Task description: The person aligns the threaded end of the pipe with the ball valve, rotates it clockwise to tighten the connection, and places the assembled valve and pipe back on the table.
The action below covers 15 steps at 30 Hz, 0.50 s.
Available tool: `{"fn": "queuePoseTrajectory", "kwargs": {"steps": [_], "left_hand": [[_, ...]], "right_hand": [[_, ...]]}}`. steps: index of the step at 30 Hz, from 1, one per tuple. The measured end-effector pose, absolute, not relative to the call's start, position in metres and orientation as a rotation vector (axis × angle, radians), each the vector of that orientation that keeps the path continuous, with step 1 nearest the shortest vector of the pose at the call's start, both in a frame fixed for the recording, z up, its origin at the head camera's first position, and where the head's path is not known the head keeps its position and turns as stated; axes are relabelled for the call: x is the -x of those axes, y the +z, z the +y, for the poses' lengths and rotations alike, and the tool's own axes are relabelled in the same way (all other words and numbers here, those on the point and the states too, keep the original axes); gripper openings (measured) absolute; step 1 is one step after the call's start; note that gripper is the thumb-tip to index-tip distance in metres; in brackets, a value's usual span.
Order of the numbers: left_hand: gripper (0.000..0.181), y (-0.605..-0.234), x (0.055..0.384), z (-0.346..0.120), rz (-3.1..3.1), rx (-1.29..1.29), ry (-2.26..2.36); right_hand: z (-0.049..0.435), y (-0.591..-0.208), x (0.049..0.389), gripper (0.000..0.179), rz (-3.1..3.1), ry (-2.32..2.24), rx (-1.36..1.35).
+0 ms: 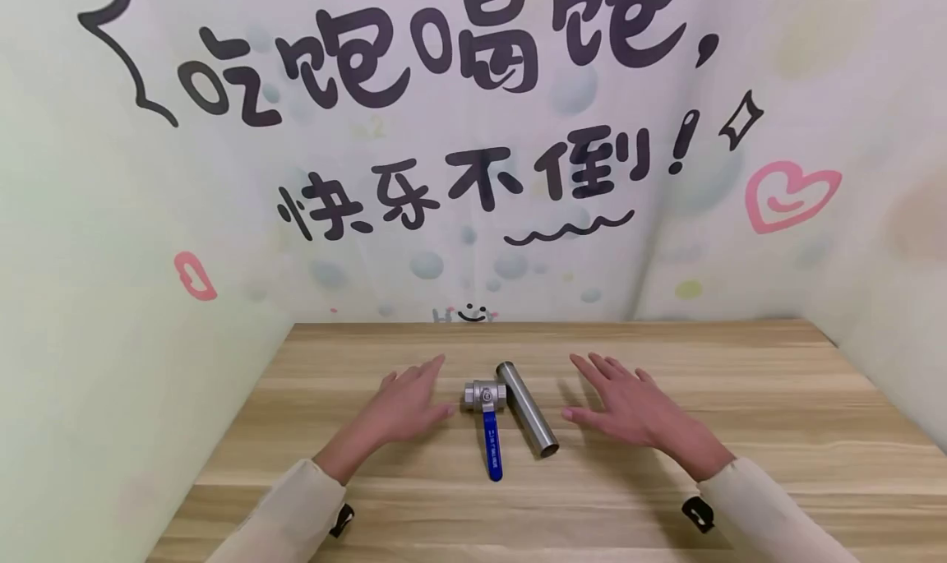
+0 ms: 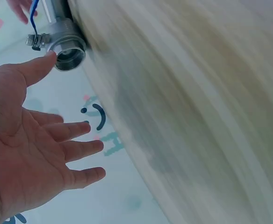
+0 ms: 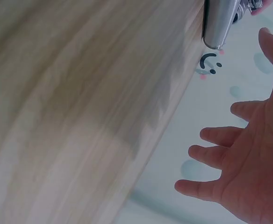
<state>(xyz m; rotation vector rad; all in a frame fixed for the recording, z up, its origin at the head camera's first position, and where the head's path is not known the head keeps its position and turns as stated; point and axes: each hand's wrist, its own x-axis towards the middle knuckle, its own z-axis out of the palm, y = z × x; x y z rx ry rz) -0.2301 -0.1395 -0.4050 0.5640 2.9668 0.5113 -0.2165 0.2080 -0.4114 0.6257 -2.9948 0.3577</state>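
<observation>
A metal ball valve (image 1: 486, 395) with a long blue lever handle (image 1: 492, 448) lies on the wooden table, the handle toward the near edge. Close along its right side lies a shiny metal tube (image 1: 528, 409), slanting down to the right. My left hand (image 1: 405, 405) hovers left of the valve, fingers spread and holding nothing. In the left wrist view the valve's threaded opening (image 2: 70, 58) shows beyond the thumb tip. To the right of the tube is my right hand (image 1: 629, 403), its fingers also straight and apart. The tube's end (image 3: 214, 42) appears above that hand's fingers in the right wrist view.
The wood-grain table (image 1: 385, 522) ends at the back against a white printed cloth (image 1: 414, 283) with dark lettering. Pale side walls (image 1: 111, 341) stand left and right. Dark straps (image 1: 698, 514) show under both light sleeves.
</observation>
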Motion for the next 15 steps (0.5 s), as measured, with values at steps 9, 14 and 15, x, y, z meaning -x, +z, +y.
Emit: {"fn": "queuePoseTrajectory", "kwargs": {"steps": [9, 14, 15], "left_hand": [[0.077, -0.399, 0.235, -0.122, 2.935, -0.594, 0.539], [0.075, -0.396, 0.237, -0.114, 2.9, -0.59, 0.565], [0.075, -0.395, 0.238, -0.113, 2.895, -0.59, 0.562]], "right_hand": [[0.195, -0.41, 0.22, 0.09, -2.995, 0.366, -0.634], [0.187, -0.411, 0.222, 0.087, -2.991, 0.379, -0.653], [0.186, -0.411, 0.222, 0.088, -2.993, 0.381, -0.656]]}}
